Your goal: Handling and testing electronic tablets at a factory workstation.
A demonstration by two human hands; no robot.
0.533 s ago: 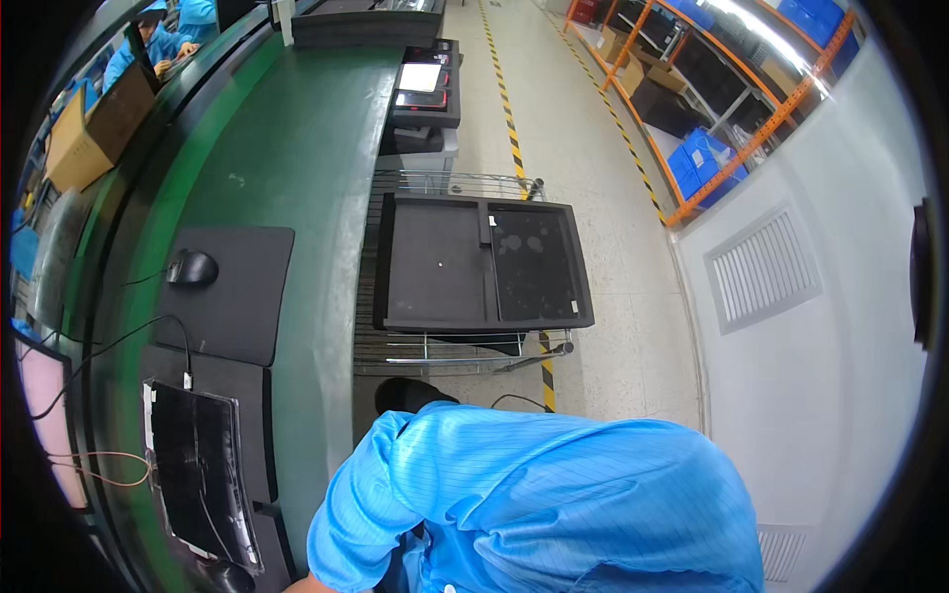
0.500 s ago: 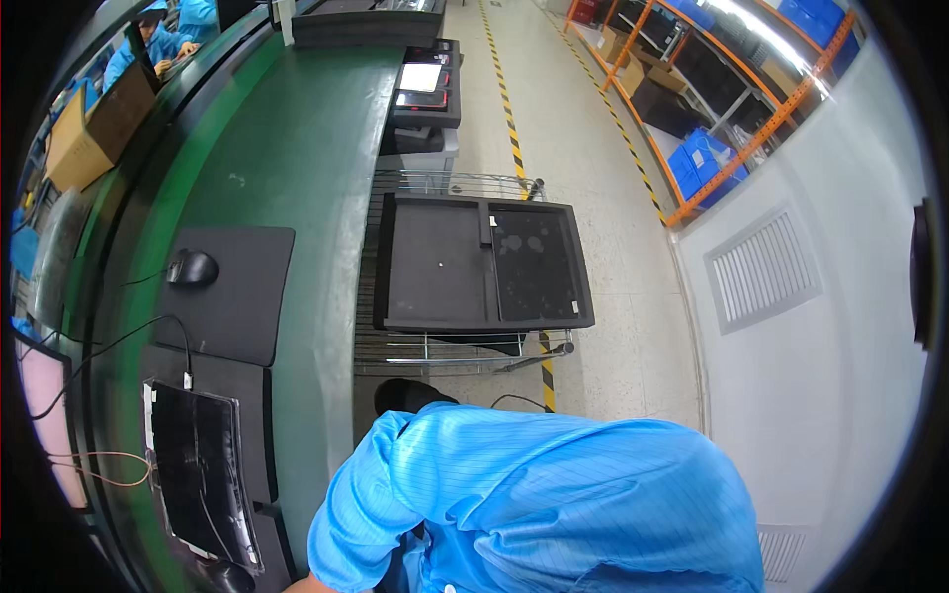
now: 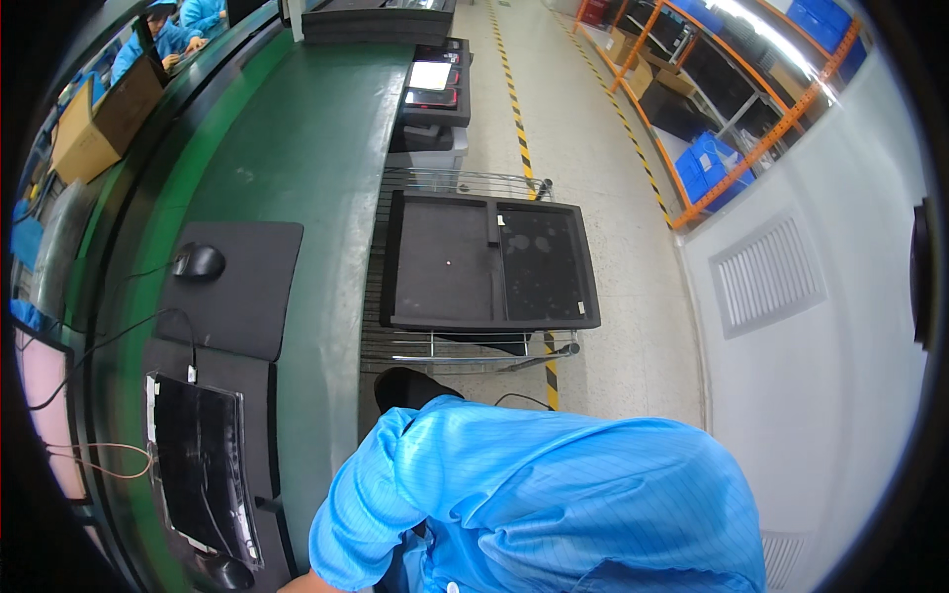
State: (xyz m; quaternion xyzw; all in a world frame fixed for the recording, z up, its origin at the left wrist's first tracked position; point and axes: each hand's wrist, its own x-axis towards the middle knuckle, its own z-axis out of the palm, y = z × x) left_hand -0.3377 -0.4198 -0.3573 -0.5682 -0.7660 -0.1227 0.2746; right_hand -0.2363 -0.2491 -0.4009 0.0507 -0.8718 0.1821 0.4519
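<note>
Blue sleeves [image 3: 554, 494] of my own fill the lower middle of the view. At the lower edge, by the left cuff, a strip of bare skin of my left hand or wrist [image 3: 312, 584] shows; its fingers are hidden. My right hand is out of sight. Nearest to that skin, on the left, a dark flat display panel [image 3: 201, 465] with a pale border lies on a black mat [image 3: 259, 435], a cable plugged in at its top. A black computer mouse [image 3: 225, 570] rests at the panel's lower end.
A black foam tray [image 3: 445, 262] on a wire rack holds a dark glass panel [image 3: 544, 262] in its right half. The green bench [image 3: 326, 148] carries another mouse [image 3: 201, 261] on a mat. Orange shelving [image 3: 751, 158] stands at the far right. Co-workers [image 3: 168, 40] sit far left.
The whole scene has shifted slightly to the right in the picture. Among the panels, tray and mice, nothing has visibly been moved.
</note>
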